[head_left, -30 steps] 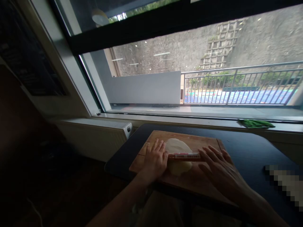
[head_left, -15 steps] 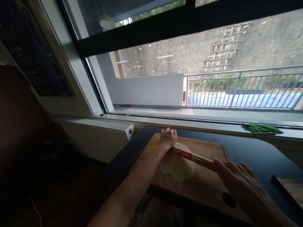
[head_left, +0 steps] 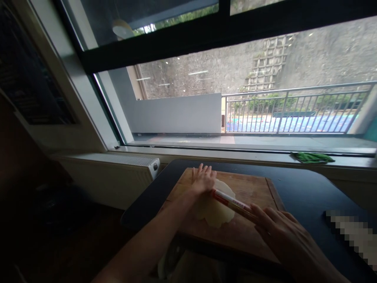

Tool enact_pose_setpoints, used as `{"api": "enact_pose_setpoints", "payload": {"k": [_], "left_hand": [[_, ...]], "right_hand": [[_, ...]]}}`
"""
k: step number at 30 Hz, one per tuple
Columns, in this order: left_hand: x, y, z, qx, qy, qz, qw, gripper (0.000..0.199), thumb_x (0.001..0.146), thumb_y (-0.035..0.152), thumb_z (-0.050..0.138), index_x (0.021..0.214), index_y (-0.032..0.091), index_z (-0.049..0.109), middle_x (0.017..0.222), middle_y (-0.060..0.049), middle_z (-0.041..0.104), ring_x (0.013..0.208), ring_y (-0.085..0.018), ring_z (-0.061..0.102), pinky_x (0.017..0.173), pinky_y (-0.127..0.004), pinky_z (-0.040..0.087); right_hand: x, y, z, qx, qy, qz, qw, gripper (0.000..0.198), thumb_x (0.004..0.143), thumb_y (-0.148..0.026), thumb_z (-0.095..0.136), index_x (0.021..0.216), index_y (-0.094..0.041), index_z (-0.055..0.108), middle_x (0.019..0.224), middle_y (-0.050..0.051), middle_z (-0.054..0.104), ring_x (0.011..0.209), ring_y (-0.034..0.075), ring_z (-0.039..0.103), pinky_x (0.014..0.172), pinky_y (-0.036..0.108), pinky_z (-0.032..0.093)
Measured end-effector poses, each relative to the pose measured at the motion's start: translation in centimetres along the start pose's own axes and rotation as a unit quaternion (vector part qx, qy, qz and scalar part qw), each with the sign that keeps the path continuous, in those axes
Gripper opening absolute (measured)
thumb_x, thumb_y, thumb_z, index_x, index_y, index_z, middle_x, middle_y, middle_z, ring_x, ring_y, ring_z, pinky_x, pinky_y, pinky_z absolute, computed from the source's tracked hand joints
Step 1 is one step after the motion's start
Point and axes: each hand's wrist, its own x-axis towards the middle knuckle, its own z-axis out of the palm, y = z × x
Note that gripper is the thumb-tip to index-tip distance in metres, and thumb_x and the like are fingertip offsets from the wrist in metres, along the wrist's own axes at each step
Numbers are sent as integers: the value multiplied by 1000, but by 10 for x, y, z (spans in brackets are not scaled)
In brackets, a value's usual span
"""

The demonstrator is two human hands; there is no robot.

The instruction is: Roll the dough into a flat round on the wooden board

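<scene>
A smooth, dark, round-cornered surface (head_left: pixel 306 188) carries a wooden board (head_left: pixel 250 188). Over it, the cylindrical rolling pin (head_left: pixel 232 202) slants far-left to near-right across flat, pale, wavy-edged dough (head_left: pixel 218 216). The left hand (head_left: pixel 204 181) lies fingers outstretched at its far end; the right hand (head_left: pixel 279 226) covers the near end, grip unclear.

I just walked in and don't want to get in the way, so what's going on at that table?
A person is holding a rolling pin slantwise over a flattened, uneven-edged piece of dough. The left grip is at the pin's far end, fingers spread, and the right grip is at its near end. The dough lies on a wooden board on a dark table.
</scene>
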Motion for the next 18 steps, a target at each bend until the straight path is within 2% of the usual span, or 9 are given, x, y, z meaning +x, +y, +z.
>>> {"api": "enact_pose_setpoints", "payload": {"k": [3,6,8,11,13,14,16,18], "left_hand": [[44,25,3,-27,32,-16,999,55,93,47,16,123,18,51,135,-7,48,136,-27,20,107,-56,15],[56,36,5,-31,62,-5,998,53,94,42,13,114,21,57,130,-5,53,135,-24,21,108,-52,14],[43,31,7,-33,80,4,996,50,95,37,12,110,24,58,127,-2,55,135,-20,22,109,-49,13],[6,11,11,-38,101,29,994,49,95,30,13,115,24,57,128,0,55,133,-17,27,110,-44,15],[-21,-6,10,-23,94,93,991,49,95,33,15,125,19,51,138,-2,44,135,-16,23,111,-36,17],[-31,-12,8,-10,89,108,990,49,95,34,17,132,16,44,143,-4,38,136,-16,22,111,-35,17],[-41,-18,1,19,45,127,991,53,94,36,19,137,10,34,146,-9,30,136,-17,20,111,-34,16],[-34,-11,-7,39,-25,114,992,54,93,36,20,136,8,35,145,-12,31,136,-19,21,110,-36,17]], "right_hand": [[-6,3,-9,3,-4,20,1000,55,81,-13,37,131,-36,40,81,2,65,63,19,61,58,30,48],[-10,0,-16,9,-2,25,1000,59,81,-14,34,134,-38,37,78,3,65,58,21,60,54,31,47],[-10,-5,-17,8,12,11,1000,59,81,-15,34,135,-37,35,78,3,65,58,20,60,54,31,48],[-10,-12,-12,0,28,-11,1000,59,82,-13,34,139,-31,32,75,3,63,57,17,59,53,26,47],[-10,-16,-7,-6,23,-11,1000,60,83,-11,33,140,-28,28,76,3,62,58,15,59,52,24,45],[-9,-18,-5,-8,16,-4,1000,59,84,-11,34,141,-27,28,78,3,62,59,14,59,52,23,45],[-8,-21,-3,-9,0,13,1000,54,87,-15,36,140,-29,29,83,3,63,62,14,60,54,23,46],[-7,-24,-2,0,-16,28,999,50,89,-20,39,138,-30,32,86,3,64,65,15,62,57,24,47]]}}
